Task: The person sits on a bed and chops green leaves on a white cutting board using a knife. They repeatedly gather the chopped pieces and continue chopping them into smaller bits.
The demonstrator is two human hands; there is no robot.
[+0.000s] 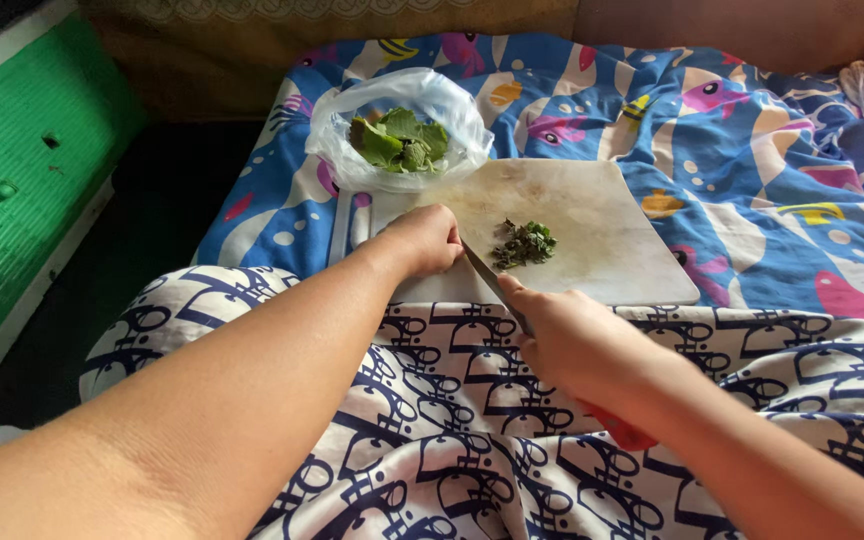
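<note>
A bed covered with a blue fish-patterned cotton sheet (752,180) served as the work surface, with a green ribbed plastic panel (22,170) off at the left edge and a white cloth with dark navy print (432,420) spread over the person's lap.

The right hand (572,345) was closed around the handle of a steel-bladed kitchen knife (487,275), index finger stretched forward along the blade's spine; the handle itself was hidden inside the grip. The blade ran up and leftward from those fingers, its far end reaching the left hand (427,240). That hand was curled into a loose fist, knuckles up, fingertips tucked under and resting on the board; whether they pinched anything could not be told.

Just right of the left fingers, beside the blade, lay a small heap of chopped dark green leaves (524,243). It sat near the middle of a pale, worn rectangular plastic cutting board (622,230), which extended beyond both hands.

Past the left hand, at the board's far corner, a clear thin plastic bag (397,125) stood open with whole green leaves (400,140) inside.
</note>
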